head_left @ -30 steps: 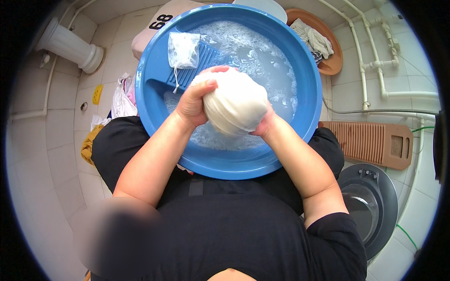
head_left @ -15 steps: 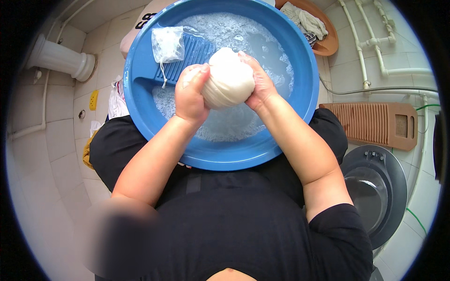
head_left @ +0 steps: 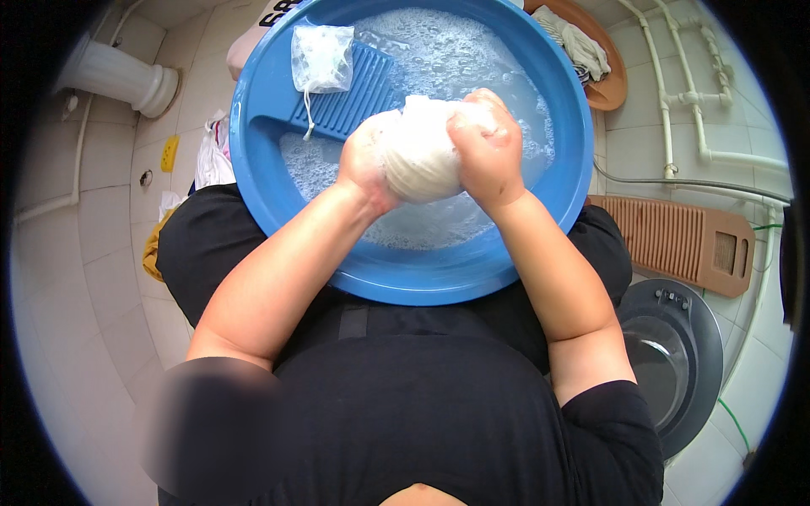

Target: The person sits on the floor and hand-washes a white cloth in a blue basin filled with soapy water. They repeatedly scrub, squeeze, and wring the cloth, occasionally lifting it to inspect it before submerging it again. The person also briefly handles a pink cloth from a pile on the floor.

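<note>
A wet, cream-white cloth (head_left: 422, 156), bunched into a ball, is held between my two hands over a big blue basin (head_left: 405, 287). My left hand (head_left: 365, 164) cups its left side, with the fingers mostly hidden behind the cloth. On the other side my right hand (head_left: 489, 148) is closed over the cloth's upper right, thumb bent toward the middle. Soapy water (head_left: 447, 42) with foam fills the basin under them. A small white mesh bag (head_left: 322, 59) with a drawstring lies on the basin's built-in ribbed washboard (head_left: 363, 88), left of the cloth.
An orange-brown basin (head_left: 607, 93) with clothes stands at the far right. A brown washboard (head_left: 666, 240) lies on the right, above a grey basin (head_left: 666, 371). White pipes (head_left: 675, 84) run along the right wall. Clothes (head_left: 215, 156) lie left of the blue basin.
My right hand has turned and now wraps over the cloth with the thumb in front. The cloth has shifted slightly right and down. The surroundings sit a little differently, as the view has moved.
</note>
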Available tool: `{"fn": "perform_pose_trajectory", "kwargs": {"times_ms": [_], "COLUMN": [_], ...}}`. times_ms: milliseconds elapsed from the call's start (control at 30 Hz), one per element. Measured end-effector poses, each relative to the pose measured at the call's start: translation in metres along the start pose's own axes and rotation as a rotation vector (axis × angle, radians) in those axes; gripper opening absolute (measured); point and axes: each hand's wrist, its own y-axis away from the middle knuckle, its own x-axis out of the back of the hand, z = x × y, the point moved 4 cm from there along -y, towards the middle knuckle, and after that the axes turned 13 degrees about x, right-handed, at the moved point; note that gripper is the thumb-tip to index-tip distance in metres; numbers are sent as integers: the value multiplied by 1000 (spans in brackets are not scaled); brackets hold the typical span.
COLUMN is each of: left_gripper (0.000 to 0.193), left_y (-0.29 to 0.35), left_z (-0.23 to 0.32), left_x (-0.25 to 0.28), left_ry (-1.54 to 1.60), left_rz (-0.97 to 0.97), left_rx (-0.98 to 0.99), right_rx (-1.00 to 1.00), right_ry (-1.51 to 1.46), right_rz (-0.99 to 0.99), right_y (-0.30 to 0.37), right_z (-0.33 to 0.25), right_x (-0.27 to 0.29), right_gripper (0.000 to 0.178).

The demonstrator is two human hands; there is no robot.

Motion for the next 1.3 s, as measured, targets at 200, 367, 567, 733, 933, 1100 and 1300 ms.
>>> {"fn": "perform_pose_trajectory", "kwargs": {"times_ms": [200,367,567,733,933,1100,1300], "left_gripper": [37,38,39,40,49,47,46], "left_y": [1,-4,0,6,25,40,43], "left_z": [-3,-3,-5,18,43,50,47], "left_x": [-6,6,4,-11,-33,-36,-21], "left_ry": [-54,-69,-94,-160,-354,-310,-1083], "left_rz": [6,41,195,261,44,107,252], "left_rx": [52,99,179,-105,-488,-484,-634], "right_rx": [126,66,-96,-666,-1083,-1167,-829], "right_ry": [129,163,270,-324,-807,-804,-521], "right_rz": [14,-5,-87,-114,76,171,633], "right_y": [-2,-1,0,-6,7,30,15], "right_z": [-6,-13,-3,29,40,66,82], "right_x": [-4,-5,-5,12,29,26,86], "right_gripper": [14,13,25,41,40,18,21]}}
